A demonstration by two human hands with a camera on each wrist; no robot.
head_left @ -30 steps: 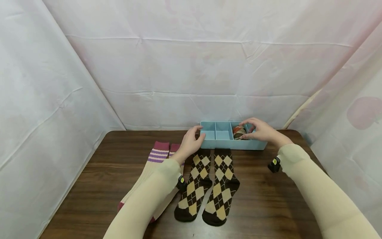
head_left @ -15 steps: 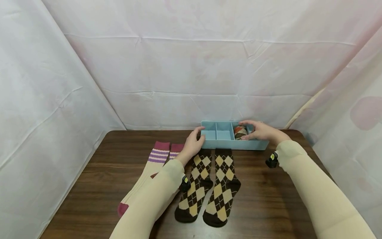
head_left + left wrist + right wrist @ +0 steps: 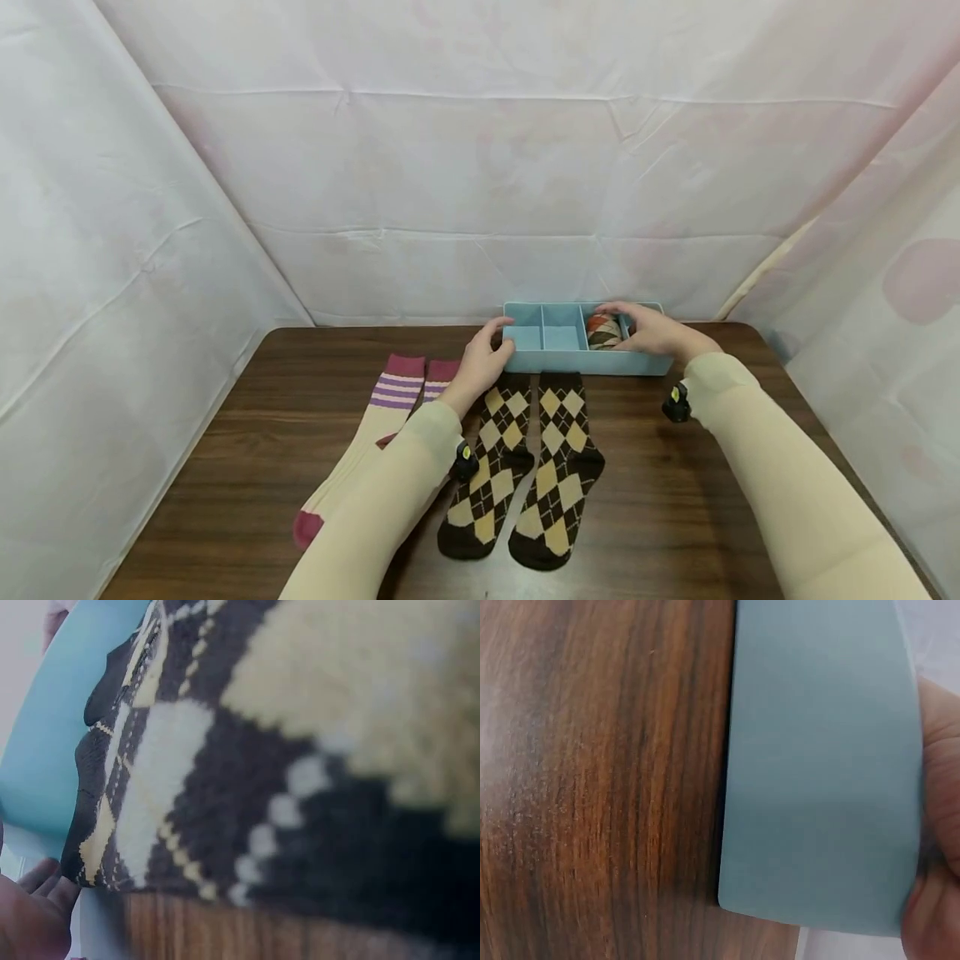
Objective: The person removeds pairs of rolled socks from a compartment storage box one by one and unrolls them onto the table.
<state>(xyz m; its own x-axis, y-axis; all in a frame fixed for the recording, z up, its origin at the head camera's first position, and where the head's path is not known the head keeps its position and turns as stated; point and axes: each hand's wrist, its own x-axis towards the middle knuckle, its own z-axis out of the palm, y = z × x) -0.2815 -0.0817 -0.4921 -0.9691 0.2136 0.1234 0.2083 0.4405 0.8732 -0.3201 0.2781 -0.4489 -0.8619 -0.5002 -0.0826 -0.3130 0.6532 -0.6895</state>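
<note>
A light blue divided box (image 3: 551,362) stands at the back of the wooden table. At its left end, my left hand (image 3: 480,360) touches the wall with relaxed, slightly bent fingers and thumb. My right hand (image 3: 651,330) reaches over the right part of the box. Its thumb and fingers curve about a rolled argyle sock (image 3: 603,332), orange, brown and cream, lying in the third compartment from the left. In the right wrist view, the thumb (image 3: 939,780) dips behind the box's front wall (image 3: 825,772). The rightmost compartment is mostly hidden under the right hand.
Two brown and tan argyle socks (image 3: 551,475) lie flat in front of the box. Left of them is a cream pair with maroon cuffs and purple stripes (image 3: 375,425), partly under the left forearm. Pale curtains (image 3: 480,167) enclose the back and sides.
The right hand has moved slightly left, closer over the rolled sock and right end of the box. The left hand stays at the left end, and the flat socks have not moved.
</note>
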